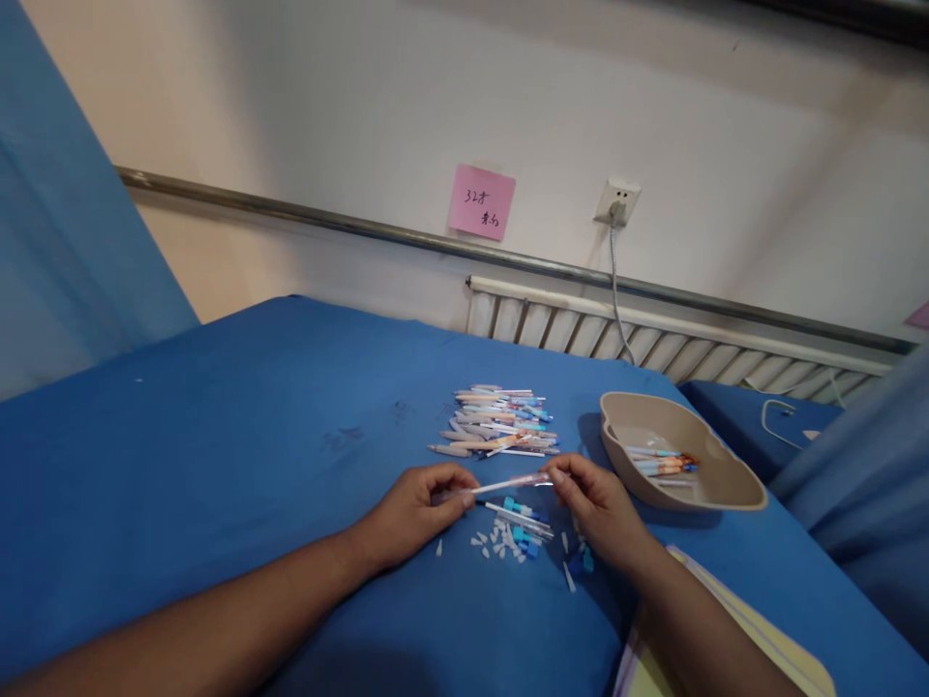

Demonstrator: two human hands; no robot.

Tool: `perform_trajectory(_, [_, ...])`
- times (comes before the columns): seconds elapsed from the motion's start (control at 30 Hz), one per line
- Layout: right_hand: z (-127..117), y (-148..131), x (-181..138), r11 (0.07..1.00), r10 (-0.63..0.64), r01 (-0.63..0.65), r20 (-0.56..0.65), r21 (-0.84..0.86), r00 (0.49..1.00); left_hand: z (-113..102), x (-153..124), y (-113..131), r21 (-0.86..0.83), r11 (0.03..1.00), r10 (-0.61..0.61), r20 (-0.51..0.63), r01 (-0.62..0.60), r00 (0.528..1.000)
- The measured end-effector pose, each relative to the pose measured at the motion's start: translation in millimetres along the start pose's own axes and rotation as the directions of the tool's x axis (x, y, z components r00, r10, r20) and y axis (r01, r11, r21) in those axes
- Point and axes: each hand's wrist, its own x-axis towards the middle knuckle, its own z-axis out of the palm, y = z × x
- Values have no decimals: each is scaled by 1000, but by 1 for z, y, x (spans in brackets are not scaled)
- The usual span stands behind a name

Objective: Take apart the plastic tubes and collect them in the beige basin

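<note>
Between my two hands a slim pen is stretched out level, with a white length and a pinkish clear part towards the right. My left hand pinches its left end, and my right hand closes thumb and fingers on its right end. Just below lie several pen refills, blue pen parts and many small white cone-shaped tips. Behind the hands a pile of pen pieces, beige, grey, blue and orange, lies on the blue cloth.
A beige basin with several pens in it stands to the right. Near my right forearm is a yellowish flat item. A radiator, a rail and a plugged-in socket are along the wall. Blue curtains hang at the sides.
</note>
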Motion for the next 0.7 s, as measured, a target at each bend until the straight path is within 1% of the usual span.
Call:
perform_trajectory(0.13, [4,-7,-2,997,-48,50,34,-55,998,1,-2,2,60,998,29,13,-30,999])
perform_trajectory(0.27, [14,-16,-7,994,-51,60,98,-90,994,3,-5,1,131,989,73,0,-72,997])
perform_trajectory(0.4, [21,-19,-11,992,-58,70,112,-109,992,4,-7,4,179,979,107,-26,-101,994])
perform_trajectory(0.57, [24,-20,-16,987,-51,74,156,-142,986,3,-9,7,208,972,113,2,-111,994])
perform_trajectory(0.7, [26,-23,-19,981,-83,111,172,-157,982,4,-11,7,196,975,103,2,-102,995])
